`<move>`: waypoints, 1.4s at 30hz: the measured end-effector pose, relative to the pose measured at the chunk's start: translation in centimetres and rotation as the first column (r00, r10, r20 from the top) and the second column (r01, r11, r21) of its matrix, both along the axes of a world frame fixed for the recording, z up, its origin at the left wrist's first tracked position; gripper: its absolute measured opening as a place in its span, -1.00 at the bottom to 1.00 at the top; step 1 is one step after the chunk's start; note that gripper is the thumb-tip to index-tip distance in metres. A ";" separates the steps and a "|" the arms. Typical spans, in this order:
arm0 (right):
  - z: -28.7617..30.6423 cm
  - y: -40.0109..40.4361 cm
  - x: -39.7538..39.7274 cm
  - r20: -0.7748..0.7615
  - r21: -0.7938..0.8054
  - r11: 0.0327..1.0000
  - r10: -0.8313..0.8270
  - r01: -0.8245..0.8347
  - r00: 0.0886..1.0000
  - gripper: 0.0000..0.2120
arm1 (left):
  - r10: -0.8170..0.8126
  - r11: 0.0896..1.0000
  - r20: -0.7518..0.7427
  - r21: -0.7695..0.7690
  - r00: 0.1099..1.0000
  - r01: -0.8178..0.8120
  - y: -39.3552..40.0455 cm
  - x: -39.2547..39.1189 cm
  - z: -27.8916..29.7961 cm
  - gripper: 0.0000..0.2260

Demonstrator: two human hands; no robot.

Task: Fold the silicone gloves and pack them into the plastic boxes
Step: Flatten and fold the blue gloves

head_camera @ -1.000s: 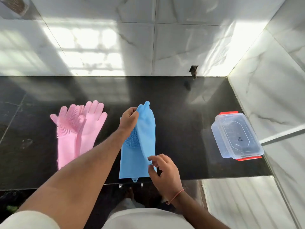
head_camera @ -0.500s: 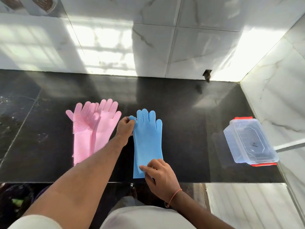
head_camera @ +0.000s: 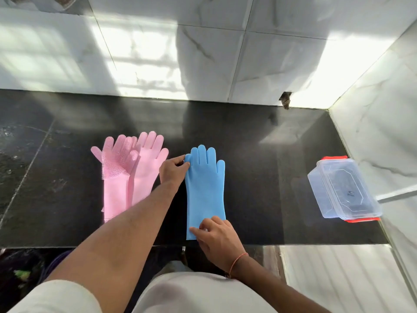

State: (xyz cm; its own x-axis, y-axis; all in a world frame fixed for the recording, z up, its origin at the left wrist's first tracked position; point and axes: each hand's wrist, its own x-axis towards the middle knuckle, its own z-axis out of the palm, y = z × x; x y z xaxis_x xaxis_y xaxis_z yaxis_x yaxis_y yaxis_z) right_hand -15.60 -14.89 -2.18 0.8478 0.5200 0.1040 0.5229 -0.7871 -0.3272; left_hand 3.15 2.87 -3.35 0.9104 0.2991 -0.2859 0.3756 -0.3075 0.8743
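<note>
Head view: blue glove (head_camera: pixel 205 188) pinched at its finger end by left hand (head_camera: pixel 173 171), at cuff by right hand (head_camera: pixel 217 237); should be flattened before folding.

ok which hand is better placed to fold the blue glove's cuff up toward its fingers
Right. The right hand pinches the blue glove at its cuff end; the left hand holds the finger end and can anchor it.

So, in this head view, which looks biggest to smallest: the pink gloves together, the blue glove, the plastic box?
1. Pink gloves, as a pair.
2. Blue glove and plastic box: about alike, so unranked.
</note>
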 end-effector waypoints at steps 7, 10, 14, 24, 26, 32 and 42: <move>-0.9 -1.1 0.6 -0.198 0.076 0.991 -0.095 0.112 0.976 -0.73 | -0.060 0.997 -0.034 0.049 0.998 0.062 1.5 -0.1 -0.1 -0.64; -1.2 -2.5 0.8 -0.220 0.124 0.943 -0.278 0.310 0.935 -0.75 | -0.052 0.995 -0.039 0.080 0.998 0.055 2.5 -1.9 -0.2 -0.56; -1.5 -4.1 0.5 -0.352 0.129 0.805 -0.508 0.578 0.786 -0.72 | -0.164 0.970 -0.100 0.163 0.981 0.179 3.2 -6.2 -0.5 -0.67; -0.9 -4.4 0.7 -0.655 0.072 0.554 -0.601 0.829 0.458 -0.86 | -0.350 0.900 -0.224 0.189 0.910 0.392 2.9 -17.0 0.0 -0.88; -0.9 -4.5 0.9 -0.698 0.051 0.543 -0.581 0.838 0.418 -0.83 | -0.353 0.878 -0.273 0.233 0.895 0.418 2.9 -17.7 0.0 -0.80; -0.3 -5.4 2.2 -0.836 -0.044 0.567 -0.472 0.822 0.281 -0.89 | -0.368 0.778 -0.481 0.309 0.796 0.547 2.7 -17.7 -0.3 -0.55; 0.1 -5.9 2.6 -0.912 -0.068 0.636 -0.353 0.769 0.211 -0.90 | -0.317 0.728 -0.284 0.538 0.905 0.424 1.7 -19.9 -0.2 -0.68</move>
